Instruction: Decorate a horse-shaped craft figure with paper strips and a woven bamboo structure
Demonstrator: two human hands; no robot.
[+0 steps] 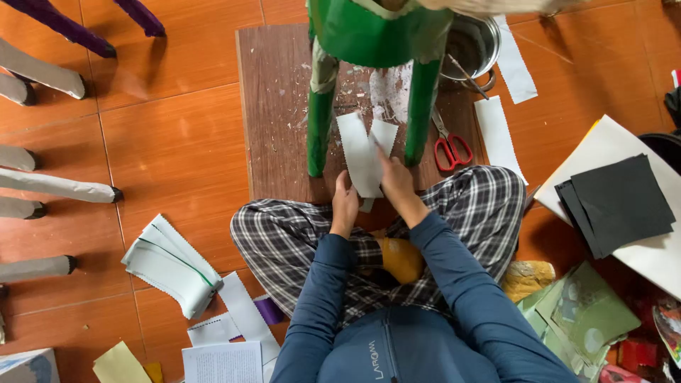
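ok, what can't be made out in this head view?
- Green stool: its top is cut off by the upper edge.
- Metal pot: contents hidden by the stool and by shadow.
- Paper strips: lower ends covered by the left hand and right hand.
- Scissors: blade tips lost behind the stool leg.
- Printed sheet: cut off by the bottom edge.

Paper strips: white, matt, thin, held at board's near edge. Board: brown wood, worn, flecked with dried white scraps. Stool: glossy green paint. Floor: glazed orange tile, shiny. Pot: bare metal. Scissors: steel blades, red plastic handles. Black sheets: matt paper.
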